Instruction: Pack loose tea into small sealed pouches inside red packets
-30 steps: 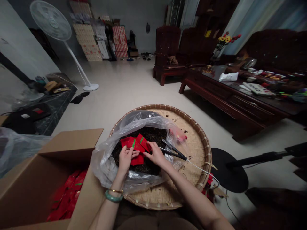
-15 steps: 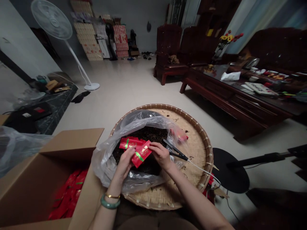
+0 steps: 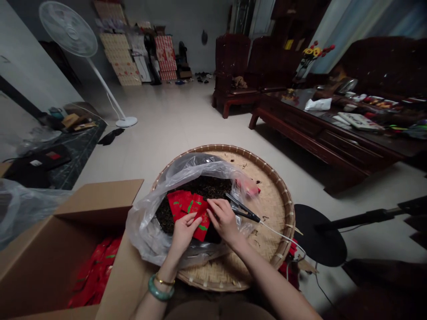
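Note:
Between my two hands is a small red packet [image 3: 202, 224] with a green band, held over an open clear plastic bag [image 3: 143, 231]. My left hand [image 3: 185, 229] pinches its left side, and my right hand [image 3: 224, 218] has fingers closed at its upper right edge. Other red packets [image 3: 178, 202] lie just behind it, on dark, loose dried leaves [image 3: 211, 184] that look like tea inside the bag. A black clamp-like tool with a white cord [image 3: 245, 212] rests at the bag's right side, beside my right hand. Everything sits on a round woven bamboo tray [image 3: 267, 191].
An open cardboard box [image 3: 33, 262] holding many red packets [image 3: 96, 266] stands at the left. To the right are a black round stand base [image 3: 320, 235] and a dark wooden table [image 3: 320, 129]. A white fan [image 3: 126, 121] stands on the floor ahead.
The held red packet has turned more upright and shifted slightly right and down. My left hand has moved right along it, and the packets behind now show more spread out.

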Available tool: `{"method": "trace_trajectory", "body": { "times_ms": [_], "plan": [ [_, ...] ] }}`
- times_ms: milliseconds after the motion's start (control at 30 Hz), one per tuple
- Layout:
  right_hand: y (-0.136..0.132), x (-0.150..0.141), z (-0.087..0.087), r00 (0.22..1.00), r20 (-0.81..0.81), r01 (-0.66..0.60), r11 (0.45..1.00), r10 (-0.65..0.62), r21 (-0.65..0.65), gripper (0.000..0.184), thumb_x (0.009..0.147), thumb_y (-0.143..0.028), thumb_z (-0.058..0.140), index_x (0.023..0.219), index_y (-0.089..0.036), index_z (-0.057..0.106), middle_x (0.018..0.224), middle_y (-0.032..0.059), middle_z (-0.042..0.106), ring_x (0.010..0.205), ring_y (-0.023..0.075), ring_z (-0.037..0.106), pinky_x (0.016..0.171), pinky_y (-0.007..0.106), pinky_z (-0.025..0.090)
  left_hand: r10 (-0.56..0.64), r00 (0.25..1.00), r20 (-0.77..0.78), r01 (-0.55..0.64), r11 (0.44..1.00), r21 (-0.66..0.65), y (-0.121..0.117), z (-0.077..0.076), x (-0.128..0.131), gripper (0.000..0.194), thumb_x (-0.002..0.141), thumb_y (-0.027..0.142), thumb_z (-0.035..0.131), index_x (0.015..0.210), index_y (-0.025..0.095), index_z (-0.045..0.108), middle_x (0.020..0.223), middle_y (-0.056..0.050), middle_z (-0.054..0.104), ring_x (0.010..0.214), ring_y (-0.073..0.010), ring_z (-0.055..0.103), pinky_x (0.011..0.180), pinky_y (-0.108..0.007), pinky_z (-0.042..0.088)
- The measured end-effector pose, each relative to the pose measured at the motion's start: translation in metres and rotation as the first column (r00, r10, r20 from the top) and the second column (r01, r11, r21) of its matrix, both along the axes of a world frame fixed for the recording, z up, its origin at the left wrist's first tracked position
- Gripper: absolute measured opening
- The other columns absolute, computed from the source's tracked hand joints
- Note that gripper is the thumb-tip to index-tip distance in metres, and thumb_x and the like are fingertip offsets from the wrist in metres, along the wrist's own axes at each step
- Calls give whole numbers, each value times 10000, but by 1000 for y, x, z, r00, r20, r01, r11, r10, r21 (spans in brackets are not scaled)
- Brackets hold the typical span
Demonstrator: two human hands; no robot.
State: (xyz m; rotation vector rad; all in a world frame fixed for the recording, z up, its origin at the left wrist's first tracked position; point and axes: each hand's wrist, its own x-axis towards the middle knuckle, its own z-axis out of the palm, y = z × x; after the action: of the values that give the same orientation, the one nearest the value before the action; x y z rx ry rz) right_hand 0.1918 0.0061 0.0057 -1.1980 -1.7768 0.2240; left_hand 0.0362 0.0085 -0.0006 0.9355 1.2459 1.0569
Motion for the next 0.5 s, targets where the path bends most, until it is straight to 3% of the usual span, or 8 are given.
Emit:
{"method": "trace_trajectory", "body": {
  "times_ms": [200, 500],
  "plan": [
    [-2, 2, -13, 1000, -12, 23, 998, -22, 58, 352, 873, -178, 496, 1211, -253, 562, 1025, 82, 645, 933, 213, 561, 820, 398, 494, 1, 999, 45, 1, 999, -42, -5, -1, 5, 343, 534, 314, 781, 807, 125, 693, 812, -84, 747, 769, -246, 702, 768, -362, 550],
    [-1, 3, -13, 993, -114, 50, 995, -40, 85, 218, 853, -185, 545, 1027, -246, 662, 974, 78, 654, 900, 193, 578, 782, 367, 500, 25, 1000, 14, -24, 999, -35, -9, -10, 10, 367, 563, 310, 768, 852, 101, 684, 870, -121, 739, 806, -253, 696, 796, -373, 535]
  ]
}}
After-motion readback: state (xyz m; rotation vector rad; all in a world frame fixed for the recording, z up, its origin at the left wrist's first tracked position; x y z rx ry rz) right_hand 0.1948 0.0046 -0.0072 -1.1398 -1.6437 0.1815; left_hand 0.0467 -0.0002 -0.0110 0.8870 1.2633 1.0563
